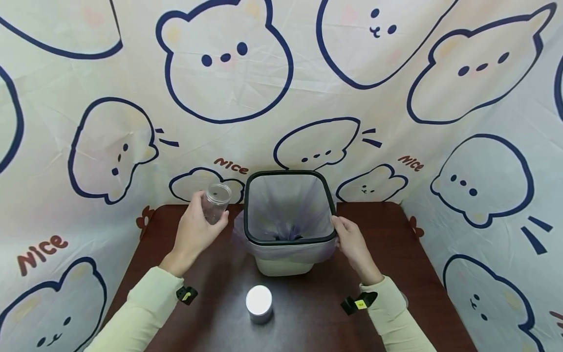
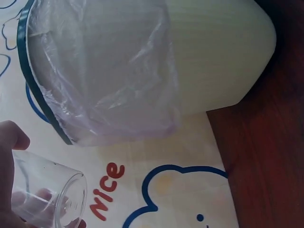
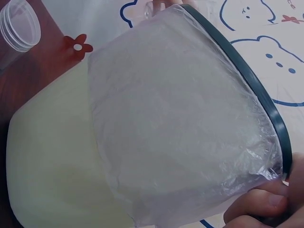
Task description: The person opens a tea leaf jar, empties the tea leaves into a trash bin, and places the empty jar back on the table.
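Just left of the bin (image 1: pixel 281 267), near its far left side, the left hand (image 1: pixel 199 229) grips a clear jar (image 1: pixel 213 209) above the dark table (image 1: pixel 211 313). Thumb and fingers wrap round the jar; its see-through wall makes the contents hard to judge, and whether its end is covered cannot be told. In the left wrist view that hand and the jar are cut off at the left edge. The right hand (image 1: pixel 350 238) pinches the right side of the bin's dark rim (image 1: pixel 288 172); some of its fingers are hidden, and the right wrist view crops it at the right edge. A thin purplish liner (image 1: pixel 281 252) folds over the rim, covering the upper bin wall; dark patches down inside are hard to make out. Nearer than the bin stands a white-topped container (image 1: pixel 259 300), its side mostly hidden beneath its top.
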The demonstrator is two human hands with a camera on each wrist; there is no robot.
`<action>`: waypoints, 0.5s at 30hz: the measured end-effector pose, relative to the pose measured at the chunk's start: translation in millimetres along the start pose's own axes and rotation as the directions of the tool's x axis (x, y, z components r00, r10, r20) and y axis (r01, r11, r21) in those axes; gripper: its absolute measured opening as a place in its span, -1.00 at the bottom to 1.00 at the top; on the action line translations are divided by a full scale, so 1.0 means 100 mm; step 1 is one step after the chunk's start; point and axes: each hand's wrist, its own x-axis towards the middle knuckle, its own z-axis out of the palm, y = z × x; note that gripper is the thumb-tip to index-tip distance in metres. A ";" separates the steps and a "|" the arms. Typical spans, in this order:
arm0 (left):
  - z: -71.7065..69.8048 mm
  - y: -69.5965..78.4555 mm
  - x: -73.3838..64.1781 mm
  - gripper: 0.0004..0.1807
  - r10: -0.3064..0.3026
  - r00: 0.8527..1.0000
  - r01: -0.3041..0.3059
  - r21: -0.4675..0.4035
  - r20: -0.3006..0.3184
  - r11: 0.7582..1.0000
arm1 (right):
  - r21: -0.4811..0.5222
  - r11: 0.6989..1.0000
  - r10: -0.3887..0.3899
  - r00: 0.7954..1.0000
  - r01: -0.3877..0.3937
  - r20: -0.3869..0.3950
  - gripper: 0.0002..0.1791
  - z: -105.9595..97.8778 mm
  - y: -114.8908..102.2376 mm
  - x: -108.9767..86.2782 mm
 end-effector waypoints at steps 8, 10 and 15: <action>0.06 -0.08 -0.15 -0.24 -0.027 1.000 0.027 -0.025 0.010 0.999 | -0.024 0.999 0.028 0.999 -0.027 0.017 -0.58 0.01 -0.17 -0.09; 0.08 -0.10 -0.18 -0.24 -0.036 0.999 0.036 -0.018 0.014 0.999 | -0.025 0.999 0.023 1.000 -0.023 0.011 -0.58 0.01 -0.15 -0.08; 0.10 -0.18 -0.27 -0.24 -0.037 0.999 0.037 -0.030 -0.006 0.999 | -0.005 1.000 0.004 1.000 -0.004 0.001 -0.57 0.00 -0.02 -0.01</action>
